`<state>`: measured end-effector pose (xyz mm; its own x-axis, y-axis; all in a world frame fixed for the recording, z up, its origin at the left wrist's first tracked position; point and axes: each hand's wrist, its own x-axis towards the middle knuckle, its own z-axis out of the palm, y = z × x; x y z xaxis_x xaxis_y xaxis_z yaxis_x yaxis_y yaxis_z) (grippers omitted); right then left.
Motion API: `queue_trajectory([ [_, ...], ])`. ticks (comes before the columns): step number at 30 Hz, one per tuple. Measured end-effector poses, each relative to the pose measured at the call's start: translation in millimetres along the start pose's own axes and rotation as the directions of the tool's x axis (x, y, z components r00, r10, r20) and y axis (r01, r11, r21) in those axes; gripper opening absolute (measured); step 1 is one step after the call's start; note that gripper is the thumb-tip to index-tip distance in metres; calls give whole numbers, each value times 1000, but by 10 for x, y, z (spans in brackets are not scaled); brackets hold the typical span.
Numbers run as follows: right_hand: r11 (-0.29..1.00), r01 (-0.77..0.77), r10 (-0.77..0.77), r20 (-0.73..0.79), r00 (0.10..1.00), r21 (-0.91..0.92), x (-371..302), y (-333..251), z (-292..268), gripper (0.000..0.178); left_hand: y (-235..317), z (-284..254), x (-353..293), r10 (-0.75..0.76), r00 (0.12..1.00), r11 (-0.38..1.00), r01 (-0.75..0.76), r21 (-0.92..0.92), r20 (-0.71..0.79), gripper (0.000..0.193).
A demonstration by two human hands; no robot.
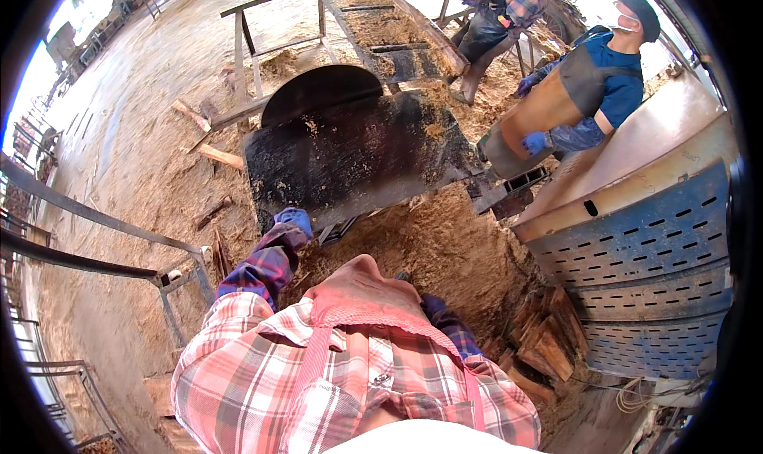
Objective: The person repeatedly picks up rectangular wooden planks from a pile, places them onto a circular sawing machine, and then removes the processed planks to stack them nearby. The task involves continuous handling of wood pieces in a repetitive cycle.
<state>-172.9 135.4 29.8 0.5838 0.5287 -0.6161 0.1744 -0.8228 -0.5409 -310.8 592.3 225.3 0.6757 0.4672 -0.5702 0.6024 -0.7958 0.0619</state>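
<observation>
My left hand [294, 221], in a blue glove, is at the near left edge of a dark metal table [358, 156] sprinkled with sawdust. Its fingers look bent over that edge, and no loose piece shows in them. Behind the table top rises a large dark half-round disc [322, 92]. My right arm reaches down on the other side of my red apron [366, 295], its dark plaid sleeve [451, 323] showing. The apron hides most or all of my right hand. A small grey-blue bit beside the apron is too little to make out.
A slatted metal conveyor frame [381, 29] runs away behind the table. At the right stands a co-worker [572, 96] in an apron and blue gloves; another person [513, 17] is farther back. Blue slotted metal panels [644, 247], stacked wood pieces [548, 339] and metal rails [95, 216] surround me.
</observation>
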Motion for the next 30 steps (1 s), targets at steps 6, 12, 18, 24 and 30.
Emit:
queue_trajectory([
  [6, 820, -65, 86, -10, 996, 568, 44, -15, 241, 22, -148, 250, 128, 7, 998, 1000, -6, 22, -55, 30],
  [12, 437, -299, 242, 209, 948, 849, 457, 500, 578, 23, -17, 67, 83, -4, 1000, 1000, 4, 5, -19, 32],
  [18, 768, -226, 162, 159, 974, 599, -123, -691, 141, 23, -163, 99, -103, -107, 993, 994, 107, -6, -49, 32],
  [24, 703, -318, 296, 145, 944, 636, 154, -213, 234, 23, -53, -8, -131, -23, 996, 1000, 22, -12, -86, 28],
  [30, 882, 64, -43, -56, 997, 467, 567, -60, 117, 21, 92, -150, -181, -118, 992, 993, 117, -32, -42, 45],
])
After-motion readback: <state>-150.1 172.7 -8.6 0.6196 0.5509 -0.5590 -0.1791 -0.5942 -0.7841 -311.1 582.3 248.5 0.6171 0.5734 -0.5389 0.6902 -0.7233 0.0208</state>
